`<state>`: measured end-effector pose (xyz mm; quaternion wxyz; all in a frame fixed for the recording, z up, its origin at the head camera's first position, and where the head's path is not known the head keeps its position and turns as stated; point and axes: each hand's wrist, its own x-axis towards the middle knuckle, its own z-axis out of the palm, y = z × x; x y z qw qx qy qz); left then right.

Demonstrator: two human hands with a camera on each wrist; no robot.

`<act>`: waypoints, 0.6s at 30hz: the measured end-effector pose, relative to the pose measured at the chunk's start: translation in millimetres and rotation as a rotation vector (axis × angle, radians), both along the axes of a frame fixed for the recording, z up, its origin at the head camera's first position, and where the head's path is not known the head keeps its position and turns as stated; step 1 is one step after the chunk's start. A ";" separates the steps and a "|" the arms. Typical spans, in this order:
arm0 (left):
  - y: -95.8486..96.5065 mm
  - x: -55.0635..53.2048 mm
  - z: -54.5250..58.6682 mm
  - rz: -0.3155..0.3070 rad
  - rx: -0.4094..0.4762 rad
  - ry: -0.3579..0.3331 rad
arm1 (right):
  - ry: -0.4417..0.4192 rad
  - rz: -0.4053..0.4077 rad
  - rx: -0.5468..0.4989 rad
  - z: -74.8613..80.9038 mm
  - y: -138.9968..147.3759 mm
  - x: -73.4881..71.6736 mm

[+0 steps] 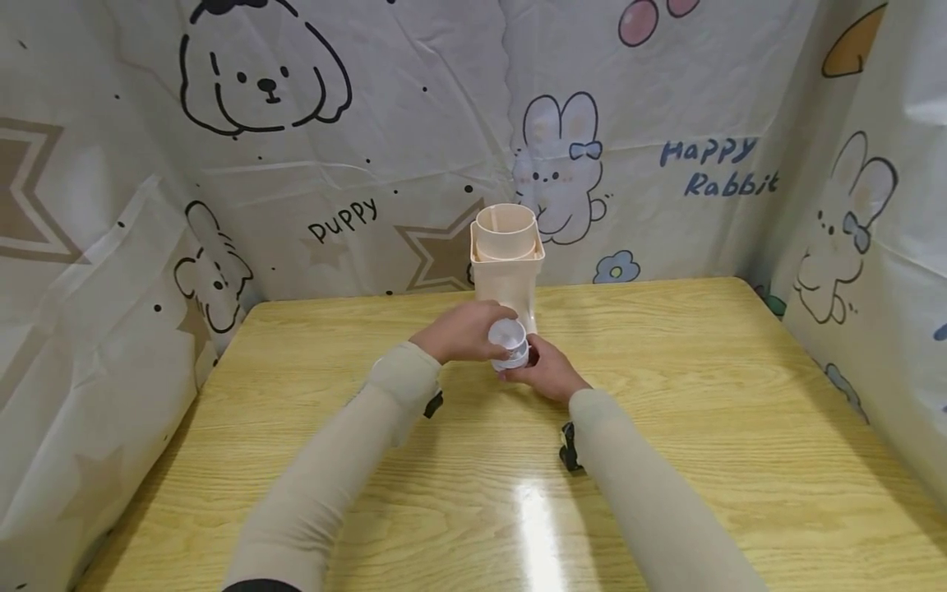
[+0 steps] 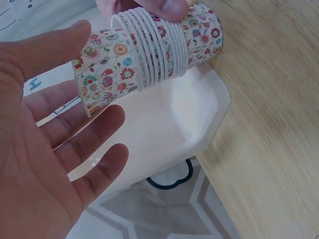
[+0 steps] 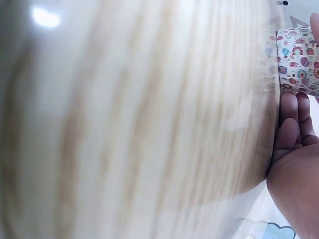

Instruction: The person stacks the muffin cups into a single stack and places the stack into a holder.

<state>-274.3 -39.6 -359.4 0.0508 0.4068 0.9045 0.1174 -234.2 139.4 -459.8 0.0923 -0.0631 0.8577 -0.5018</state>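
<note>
A stack of paper cups with a flower print and white rims stands upright low over the table, in front of a cream plastic holder. My left hand holds the top cup near its rim, thumb on one side and fingertips on the other; its ring and little fingers stay off the cup. Lower down, my right hand grips the stack, its thumb across the cups in the left wrist view. In the right wrist view, the bottom cup meets the tabletop or nearly so; I cannot tell which.
The holder has a round tube rising from its square top and stands by the back edge of the wooden table. A printed cloth hangs behind and along both sides. Black wrist straps show below my forearms.
</note>
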 end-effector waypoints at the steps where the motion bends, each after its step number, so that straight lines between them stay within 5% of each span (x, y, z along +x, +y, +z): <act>1: 0.6 -0.5 -1.1 0.003 0.003 -0.001 | -0.004 -0.002 -0.004 -0.6 0.0 -0.5; 18: 4.9 0.8 -9.6 0.047 0.025 -0.113 | 0.037 0.023 0.012 -0.1 1.7 -0.6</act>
